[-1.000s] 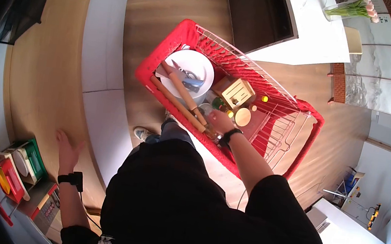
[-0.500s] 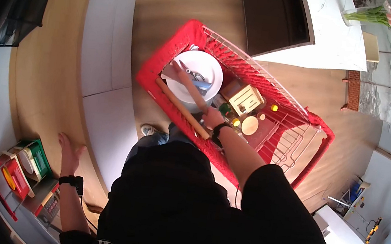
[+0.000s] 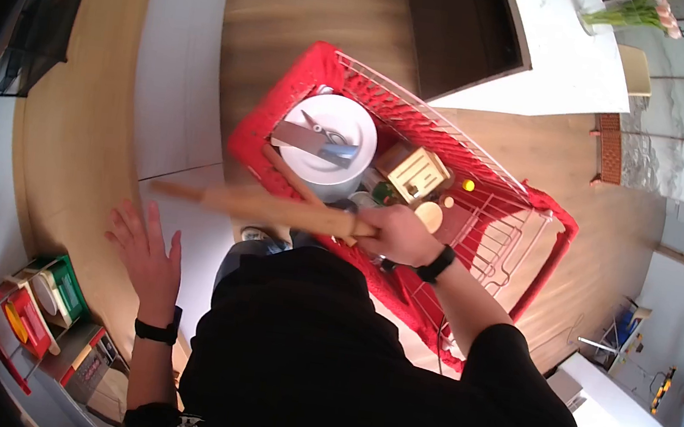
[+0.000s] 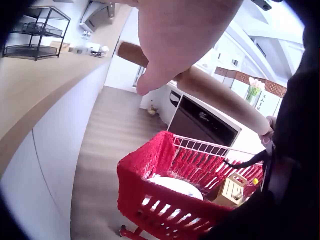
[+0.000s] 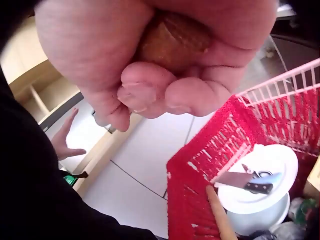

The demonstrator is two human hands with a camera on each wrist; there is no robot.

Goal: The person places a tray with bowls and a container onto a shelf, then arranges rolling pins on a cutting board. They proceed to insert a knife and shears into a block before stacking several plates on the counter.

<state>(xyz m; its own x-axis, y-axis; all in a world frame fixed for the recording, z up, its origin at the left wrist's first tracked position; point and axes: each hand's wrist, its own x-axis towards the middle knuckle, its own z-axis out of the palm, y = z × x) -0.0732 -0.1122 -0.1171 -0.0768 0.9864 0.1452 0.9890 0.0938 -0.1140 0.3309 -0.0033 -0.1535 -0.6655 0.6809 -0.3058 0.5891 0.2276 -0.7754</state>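
Note:
My right hand [image 3: 402,235] grips one handle of a wooden rolling pin [image 3: 274,209], held level above the near edge of the red cart [image 3: 289,92]. In the right wrist view the fingers [image 5: 145,90] curl round the handle end [image 5: 172,45]. My left hand [image 3: 150,262], fingers spread, is close to the pin's far end and holds nothing. Inside the cart, white plates [image 3: 345,116] bear a cleaver [image 3: 296,136] and scissors. Another wooden rod [image 3: 287,174] lies along the cart's near side. Beside the plates are a wooden box [image 3: 420,174] and bottles.
A long wooden counter [image 3: 100,98] runs along the left, with a black wire rack [image 3: 40,27] and several toy-like boxes [image 3: 50,297]. Beyond the cart stands a white marble-topped table [image 3: 549,60] with flowers [image 3: 640,13].
My right hand has lifted the rolling pin out of the cart and swung it toward the left. My left hand has risen off the counter area, its fingers spreading.

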